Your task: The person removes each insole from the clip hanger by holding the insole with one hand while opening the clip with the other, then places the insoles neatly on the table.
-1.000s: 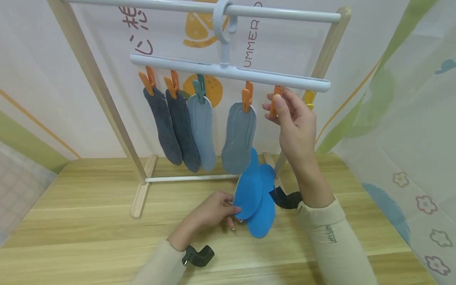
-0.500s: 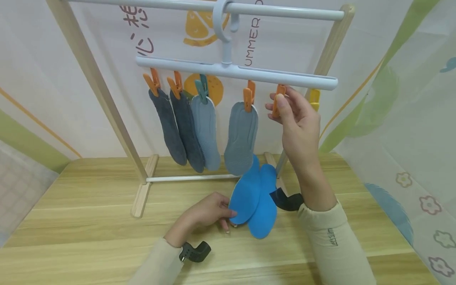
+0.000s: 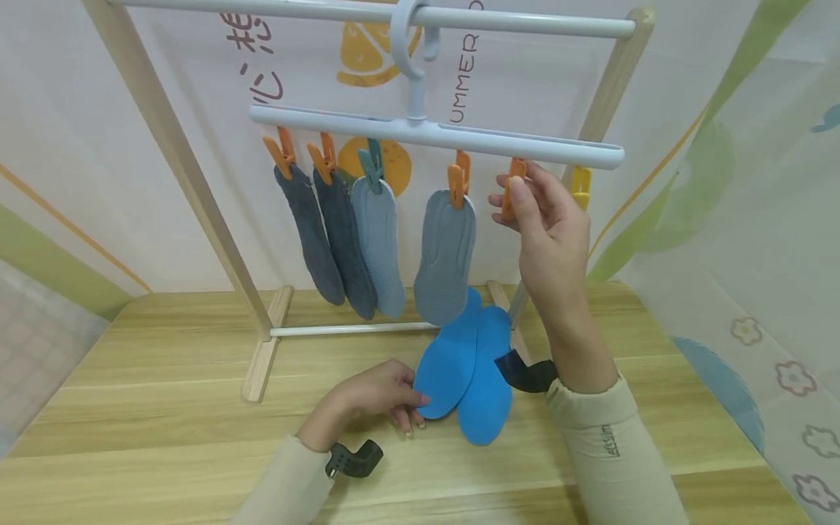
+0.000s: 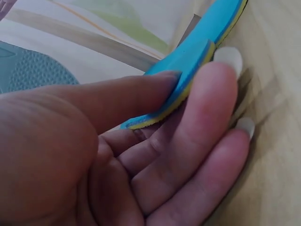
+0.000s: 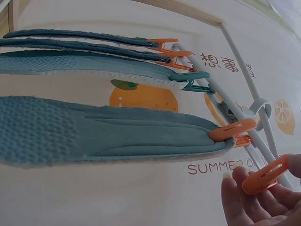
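The left hand [image 3: 383, 394] pinches the lower end of a blue insole [image 3: 441, 383] between its thumb and fingers, low over the wooden table [image 3: 164, 408]; its other fingers are bent beneath, and the wrist view shows a yellow layer along the insole's edge. This insole slants away from the hand and overlaps a second blue insole [image 3: 488, 408], which lies just to its right. In the head view, the far end of the pinched insole reaches behind the bottom of a hanging grey insole [image 3: 446, 255]. The right hand [image 3: 554, 233] is raised and has an orange clip [image 3: 514, 191] pinched between thumb and fingers, right under the bar of a pale blue hanger [image 3: 420, 131]. Nearby, a yellow clip [image 3: 580, 187] hangs to the right of that hand, and another orange one grips the top of the grey insole to its left. Farther left, a green clip [image 3: 372, 164] holds a light grey insole [image 3: 379, 248], next to two dark grey insoles [image 3: 308, 237] on orange clips of their own. The hanger hooks over the top rail [image 3: 525, 20] of a stand with wooden legs [image 3: 177, 160].
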Demonstrator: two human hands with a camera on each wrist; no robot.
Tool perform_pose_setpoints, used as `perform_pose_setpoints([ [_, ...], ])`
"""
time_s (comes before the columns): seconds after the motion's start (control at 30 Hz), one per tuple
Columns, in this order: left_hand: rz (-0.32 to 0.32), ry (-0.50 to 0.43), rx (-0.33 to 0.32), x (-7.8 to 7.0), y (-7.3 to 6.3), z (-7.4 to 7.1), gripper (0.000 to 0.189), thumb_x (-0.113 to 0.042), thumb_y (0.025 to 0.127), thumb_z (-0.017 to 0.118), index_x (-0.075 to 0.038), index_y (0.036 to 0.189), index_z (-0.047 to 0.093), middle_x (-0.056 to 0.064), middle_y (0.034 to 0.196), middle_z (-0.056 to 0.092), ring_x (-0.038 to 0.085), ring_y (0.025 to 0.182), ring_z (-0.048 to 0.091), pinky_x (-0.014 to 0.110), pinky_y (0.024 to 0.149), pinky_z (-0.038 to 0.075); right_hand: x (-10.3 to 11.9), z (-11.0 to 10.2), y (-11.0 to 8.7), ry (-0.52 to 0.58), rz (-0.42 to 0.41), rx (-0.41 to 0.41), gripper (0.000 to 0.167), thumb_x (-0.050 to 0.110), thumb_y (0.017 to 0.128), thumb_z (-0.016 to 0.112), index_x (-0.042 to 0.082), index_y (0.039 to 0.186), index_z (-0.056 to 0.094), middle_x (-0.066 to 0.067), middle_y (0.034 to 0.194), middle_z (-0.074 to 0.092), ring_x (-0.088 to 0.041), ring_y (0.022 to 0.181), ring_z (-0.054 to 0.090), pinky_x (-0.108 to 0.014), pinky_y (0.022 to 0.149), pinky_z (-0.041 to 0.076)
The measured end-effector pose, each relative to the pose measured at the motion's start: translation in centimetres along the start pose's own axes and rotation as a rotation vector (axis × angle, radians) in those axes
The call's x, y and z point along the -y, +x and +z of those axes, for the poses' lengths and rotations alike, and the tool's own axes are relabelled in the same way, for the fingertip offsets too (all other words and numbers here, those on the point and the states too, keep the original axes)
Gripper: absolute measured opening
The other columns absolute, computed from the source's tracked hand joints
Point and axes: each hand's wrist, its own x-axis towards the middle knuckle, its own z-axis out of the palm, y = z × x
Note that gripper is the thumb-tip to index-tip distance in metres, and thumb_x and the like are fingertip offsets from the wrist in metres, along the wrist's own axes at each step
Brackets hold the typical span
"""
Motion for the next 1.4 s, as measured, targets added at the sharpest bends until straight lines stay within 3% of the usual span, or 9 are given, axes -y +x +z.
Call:
perform_pose_setpoints([
  [0.17, -0.040, 0.026, -0.027, 0.1, 0.1, 0.1, 0.018, -0.009, 0.098, 0.064, 0.000, 0.083, 0.060, 0.007, 0.072, 0.071, 0.009, 0.055, 0.066, 0.021, 0.055, 0.057, -0.1, 0.0, -0.4, 0.022, 0.010, -0.013, 0.037, 0.021, 0.105, 0.056, 0.013, 0.141, 0.059, -0.003, 0.116, 0.073, -0.018, 0.100, 0.073, -0.025, 0.086, 0.060],
  [0.3, -0.054, 0.043, -0.030, 0.1, 0.1, 0.2, 0.020, -0.010, 0.097, 0.065, -0.003, 0.081, 0.058, 0.005, 0.069, 0.068, 0.009, 0.054, 0.065, 0.019, 0.051, 0.054, -0.1, 0.2, -1.0, 0.021, 0.016, -0.025, 0.038, 0.025, 0.105, 0.056, 0.015, 0.141, 0.059, -0.006, 0.119, 0.073, -0.020, 0.102, 0.073, -0.026, 0.087, 0.060],
  [0.63, -0.057, 0.062, -0.033, 0.1, 0.1, 0.3, 0.019, -0.010, 0.097, 0.066, 0.000, 0.082, 0.061, 0.004, 0.067, 0.066, 0.008, 0.053, 0.063, 0.019, 0.050, 0.053, 0.0, 0.3, -0.9, 0.081, -0.001, -0.044, 0.036, 0.016, 0.104, 0.056, 0.009, 0.139, 0.059, -0.003, 0.115, 0.073, -0.018, 0.099, 0.073, -0.025, 0.085, 0.060],
  [0.97, -0.072, 0.073, -0.043, 0.1, 0.1, 0.3, 0.020, -0.012, 0.097, 0.067, -0.001, 0.080, 0.061, 0.003, 0.065, 0.064, 0.008, 0.052, 0.062, 0.017, 0.049, 0.052, 0.2, 0.0, -0.3, 0.091, -0.018, -0.070, 0.033, 0.020, 0.105, 0.055, 0.009, 0.136, 0.062, -0.017, 0.119, 0.072, -0.021, 0.099, 0.073, -0.025, 0.086, 0.060],
  [1.1, -0.075, 0.085, -0.063, -0.1, 0.0, 0.6, 0.023, -0.012, 0.097, 0.067, -0.003, 0.078, 0.059, 0.003, 0.064, 0.063, 0.008, 0.051, 0.062, 0.017, 0.049, 0.051, 0.2, -0.1, -0.2, 0.085, -0.013, -0.057, 0.034, 0.020, 0.105, 0.056, 0.010, 0.137, 0.061, -0.010, 0.117, 0.073, -0.020, 0.099, 0.073, -0.024, 0.086, 0.060],
  [1.27, -0.107, 0.163, -0.126, -0.7, -0.3, 1.1, 0.030, -0.018, 0.097, 0.068, -0.005, 0.072, 0.057, 0.002, 0.057, 0.059, 0.009, 0.045, 0.056, 0.018, 0.044, 0.047, 0.1, -0.2, -0.1, 0.084, -0.010, -0.052, 0.034, 0.018, 0.104, 0.056, 0.008, 0.137, 0.061, 0.001, 0.112, 0.074, -0.019, 0.098, 0.072, -0.024, 0.085, 0.060],
  [1.4, -0.134, 0.264, -0.174, -1.2, -0.6, 1.5, 0.035, -0.025, 0.096, 0.070, -0.006, 0.069, 0.058, 0.000, 0.051, 0.054, 0.009, 0.042, 0.053, 0.019, 0.042, 0.046, 0.1, -0.2, -0.1, 0.060, 0.001, -0.053, 0.035, 0.020, 0.104, 0.057, 0.009, 0.138, 0.060, 0.000, 0.114, 0.074, -0.019, 0.099, 0.072, -0.024, 0.085, 0.060],
])
